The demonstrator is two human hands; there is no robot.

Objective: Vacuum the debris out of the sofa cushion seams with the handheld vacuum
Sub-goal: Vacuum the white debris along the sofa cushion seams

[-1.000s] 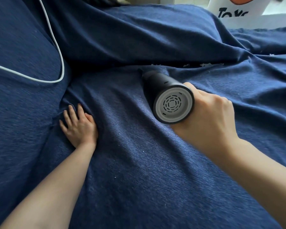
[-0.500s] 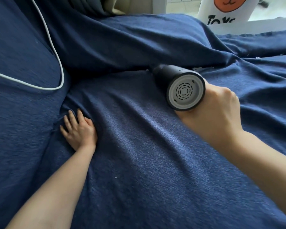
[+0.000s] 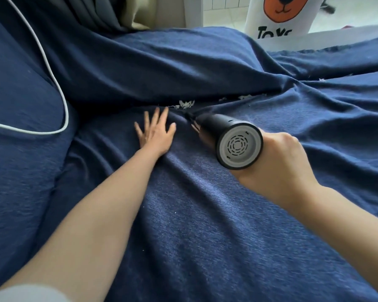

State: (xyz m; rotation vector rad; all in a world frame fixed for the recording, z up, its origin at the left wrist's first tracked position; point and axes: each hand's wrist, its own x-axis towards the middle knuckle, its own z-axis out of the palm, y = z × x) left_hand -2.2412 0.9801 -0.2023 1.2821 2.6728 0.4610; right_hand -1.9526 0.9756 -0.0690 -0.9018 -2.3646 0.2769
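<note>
Sofa seam (image 3: 205,106) holds debris (image 3: 186,104) — vacuum (image 3: 229,136) beside.

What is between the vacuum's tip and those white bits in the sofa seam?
Nothing solid that I can see. The handheld vacuum, gripped by the right hand, points at the white debris in the seam, with only a rumpled fold of blue cover between. The left hand lies flat beside that line, not across it.
</note>
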